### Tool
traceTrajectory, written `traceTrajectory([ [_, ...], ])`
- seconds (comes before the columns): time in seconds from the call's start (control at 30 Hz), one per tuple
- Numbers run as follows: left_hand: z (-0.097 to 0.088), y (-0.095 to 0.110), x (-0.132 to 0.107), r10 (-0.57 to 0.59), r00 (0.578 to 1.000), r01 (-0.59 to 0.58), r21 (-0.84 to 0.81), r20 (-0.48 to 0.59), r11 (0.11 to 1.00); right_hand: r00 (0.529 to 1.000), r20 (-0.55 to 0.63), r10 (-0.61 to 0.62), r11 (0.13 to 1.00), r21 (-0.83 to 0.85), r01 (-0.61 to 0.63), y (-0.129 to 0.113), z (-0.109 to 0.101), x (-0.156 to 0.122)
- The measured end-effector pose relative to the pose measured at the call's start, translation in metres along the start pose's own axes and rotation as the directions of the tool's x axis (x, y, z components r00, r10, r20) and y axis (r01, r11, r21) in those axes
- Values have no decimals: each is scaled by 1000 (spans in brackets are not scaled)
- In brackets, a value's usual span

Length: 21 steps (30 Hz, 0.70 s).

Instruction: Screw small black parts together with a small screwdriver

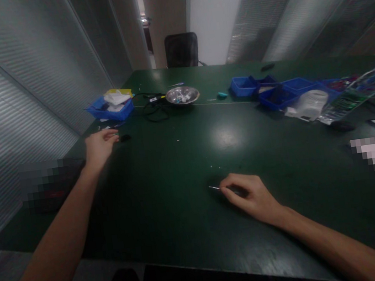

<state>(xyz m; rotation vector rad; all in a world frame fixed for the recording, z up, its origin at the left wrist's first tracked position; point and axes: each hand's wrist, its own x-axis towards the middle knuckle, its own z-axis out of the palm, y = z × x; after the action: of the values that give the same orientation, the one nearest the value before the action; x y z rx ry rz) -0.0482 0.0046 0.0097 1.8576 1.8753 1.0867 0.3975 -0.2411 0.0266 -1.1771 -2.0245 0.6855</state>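
Over the table's left side, my left hand (100, 147) is closed in a pinch, with a small pale item at its fingertips, too small to name. A small dark object (125, 138) lies on the table just right of those fingers. My right hand (251, 194) rests low over the middle of the green table (165, 180), thumb and forefinger pressed together. From them a thin metal rod (214, 187) points left; its other end is hidden in the hand. Tiny white bits (216, 167) lie beyond this hand.
Behind my left hand stands a blue bin (111, 112) with crumpled white material. A metal bowl (182, 96) holding small pieces sits further back beside black cables (156, 112). Several blue trays (243, 86) and a clear plastic bag (357, 90) are at the right. A chair (181, 50) stands beyond.
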Motion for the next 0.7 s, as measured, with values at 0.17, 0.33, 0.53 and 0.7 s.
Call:
traceTrajectory([
  [0.17, 1, -5, 2, 23, 1000, -23, -25, 18, 999, 1000, 4, 8, 1000, 3, -8, 0, 0, 0],
  [0.33, 6, 7, -6, 83, 997, -83, 41, -3, 996, 1000, 12, 7, 1000, -7, -7, 1, -1, -1],
  [0.53, 17, 22, -13, 64, 998, -66, 181, 15, 981, 1000, 8, 3, 1000, -9, -3, 1, 0, -1],
  [0.7, 21, 18, -11, 65, 998, -68, 179, 22, 981, 1000, 0, -5, 1000, -13, 5, 0, 0, 0],
])
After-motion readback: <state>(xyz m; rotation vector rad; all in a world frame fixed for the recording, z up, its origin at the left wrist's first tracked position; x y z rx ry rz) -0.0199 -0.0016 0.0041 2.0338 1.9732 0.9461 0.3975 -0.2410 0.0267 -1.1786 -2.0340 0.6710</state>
